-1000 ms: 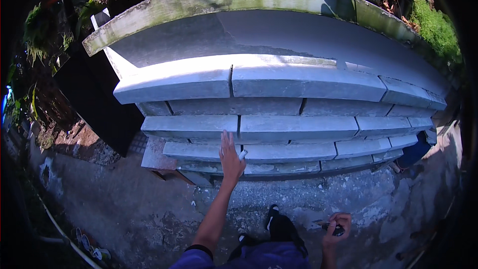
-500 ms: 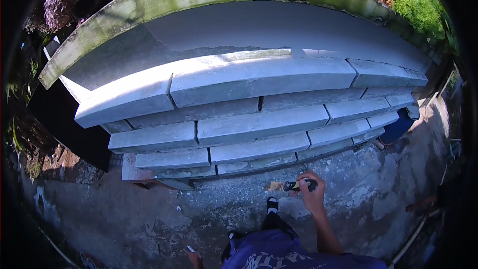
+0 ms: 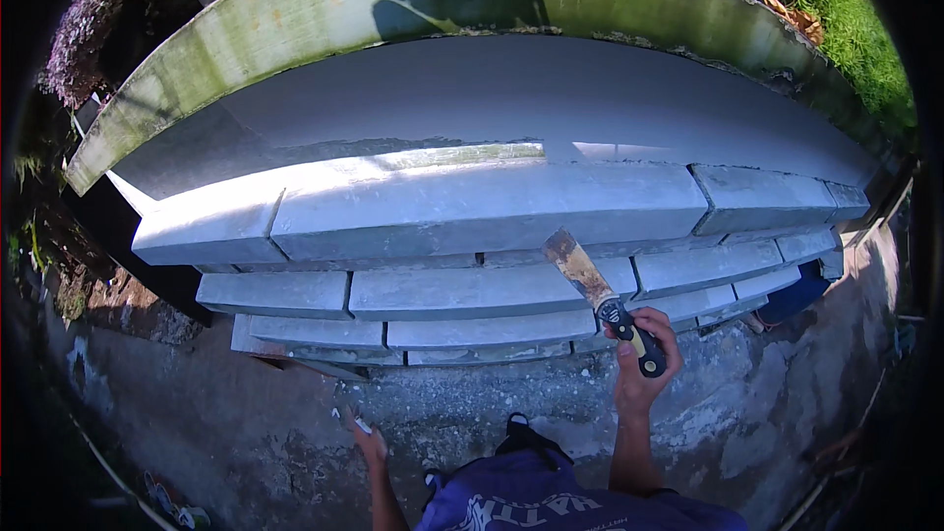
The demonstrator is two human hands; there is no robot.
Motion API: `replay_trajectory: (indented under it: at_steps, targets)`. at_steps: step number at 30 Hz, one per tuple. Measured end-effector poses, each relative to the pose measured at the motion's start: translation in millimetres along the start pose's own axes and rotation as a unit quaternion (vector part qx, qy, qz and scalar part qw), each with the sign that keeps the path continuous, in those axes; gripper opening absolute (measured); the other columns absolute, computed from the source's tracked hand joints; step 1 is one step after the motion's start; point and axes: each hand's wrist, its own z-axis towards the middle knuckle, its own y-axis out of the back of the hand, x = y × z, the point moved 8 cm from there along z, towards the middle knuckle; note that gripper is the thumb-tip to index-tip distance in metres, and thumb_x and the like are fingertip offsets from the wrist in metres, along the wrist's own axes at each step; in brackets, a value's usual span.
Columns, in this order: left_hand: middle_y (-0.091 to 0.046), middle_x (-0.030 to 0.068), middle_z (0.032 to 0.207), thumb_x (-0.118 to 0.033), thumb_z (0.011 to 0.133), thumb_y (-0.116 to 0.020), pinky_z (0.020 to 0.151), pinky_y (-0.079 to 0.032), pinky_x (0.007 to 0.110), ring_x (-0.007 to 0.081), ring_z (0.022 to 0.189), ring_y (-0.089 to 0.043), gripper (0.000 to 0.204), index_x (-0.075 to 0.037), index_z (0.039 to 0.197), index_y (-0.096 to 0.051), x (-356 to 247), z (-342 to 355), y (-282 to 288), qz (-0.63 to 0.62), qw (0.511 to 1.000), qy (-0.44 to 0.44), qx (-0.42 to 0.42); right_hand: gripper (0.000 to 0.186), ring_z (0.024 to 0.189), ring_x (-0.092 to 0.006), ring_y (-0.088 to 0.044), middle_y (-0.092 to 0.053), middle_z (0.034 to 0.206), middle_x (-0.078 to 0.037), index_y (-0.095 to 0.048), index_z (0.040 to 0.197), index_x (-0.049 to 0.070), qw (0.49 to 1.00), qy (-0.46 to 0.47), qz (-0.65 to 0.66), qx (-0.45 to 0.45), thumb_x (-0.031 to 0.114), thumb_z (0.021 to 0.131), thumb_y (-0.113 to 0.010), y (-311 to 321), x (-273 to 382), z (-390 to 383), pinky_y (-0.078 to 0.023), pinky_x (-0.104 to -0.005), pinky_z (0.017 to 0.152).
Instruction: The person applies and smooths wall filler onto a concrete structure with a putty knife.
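My right hand (image 3: 644, 374) is closed round the black and yellow handle of a putty knife (image 3: 580, 270). Its flat blade, stained brown, points up and to the left in front of the stepped wall of pale grey blocks (image 3: 492, 211). From this view I cannot tell whether the blade touches the blocks. My left hand (image 3: 372, 447) is low beside my body, left of my feet, with a small white stick-like piece (image 3: 363, 426) between its fingers. What that piece is cannot be made out.
A curved, moss-stained ledge (image 3: 305, 15) overhangs the smooth grey wall face (image 3: 511, 88). Green foliage (image 3: 855, 34) grows at the far right, purple-leaved plants (image 3: 93, 39) at the far left. Rough concrete ground (image 3: 462, 403) lies below. A dark blue object (image 3: 796, 293) stands at the wall's right end.
My right hand has risen slightly rightward, turning the blade from pointing left to up-left. My left hand has come up and forward with the white piece. My view has shifted somewhat.
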Motion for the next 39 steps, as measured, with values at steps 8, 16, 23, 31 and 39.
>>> replay_trajectory:
  at_steps: [8, 16, 23, 31, 39]
  targets:
    - [-0.038, 0.0210, 0.146, -0.009, 0.077, -0.051, 0.113, -0.024, 0.044, 0.0352, 0.134, -0.037, 0.072, 0.002, 0.145, -0.030, -184.3, 22.1, -47.3, 0.008, 0.961, -0.269, 0.060, 0.026, 0.094, -0.0248, -0.060, -0.050, 0.112, -0.018, -0.056, 0.106, -0.001, 0.953, 0.194, -0.229, 0.039, 0.003, 0.083, -0.066, -27.3, 26.0, 32.6, -0.061, -0.0345, 0.070]
    - [-0.054, 0.0172, 0.131, -0.005, 0.068, -0.051, 0.104, -0.036, 0.044, 0.0370, 0.123, -0.049, 0.060, -0.003, 0.128, -0.053, -312.7, 66.7, -98.3, 0.041, 0.856, -0.484, 0.179, 0.010, 0.102, -0.0300, -0.058, -0.060, 0.098, -0.012, -0.064, 0.085, 0.003, 0.932, 0.219, -0.250, 0.143, 0.010, 0.082, -0.071, -123.6, 27.0, 53.9, -0.047, -0.0454, 0.092]
    - [-0.069, 0.0124, 0.093, 0.006, 0.061, -0.049, 0.072, -0.052, 0.035, 0.0270, 0.082, -0.066, 0.062, -0.002, 0.122, -0.055, -335.5, 110.2, -157.3, -0.045, 0.825, -0.426, 0.368, 0.027, 0.088, -0.0286, -0.055, -0.056, 0.083, -0.010, -0.058, 0.086, 0.003, 0.935, 0.241, -0.149, 0.215, 0.029, 0.086, -0.067, -186.3, 28.9, 56.4, -0.039, -0.0506, 0.097]
    - [-0.068, 0.0142, 0.083, 0.010, 0.070, -0.040, 0.067, -0.049, 0.031, 0.0187, 0.067, -0.061, 0.063, 0.000, 0.133, -0.044, -320.4, 139.8, -171.8, -0.138, 0.843, -0.312, 0.415, 0.044, 0.095, -0.0258, -0.040, -0.043, 0.093, -0.007, -0.056, 0.089, 0.006, 0.922, 0.207, -0.139, 0.298, 0.049, 0.090, -0.058, -241.3, 17.2, 48.7, -0.025, -0.0416, 0.096]
    - [-0.068, 0.0140, 0.082, 0.010, 0.071, -0.037, 0.070, -0.048, 0.030, 0.0177, 0.069, -0.060, 0.059, 0.001, 0.128, -0.049, -324.9, 136.5, -166.1, -0.148, 0.845, -0.305, 0.414, 0.045, 0.095, -0.0220, -0.040, -0.043, 0.093, -0.004, -0.059, 0.089, 0.010, 0.938, 0.209, -0.120, 0.248, 0.054, 0.087, -0.060, -258.2, 20.4, 51.0, -0.024, -0.0377, 0.093]
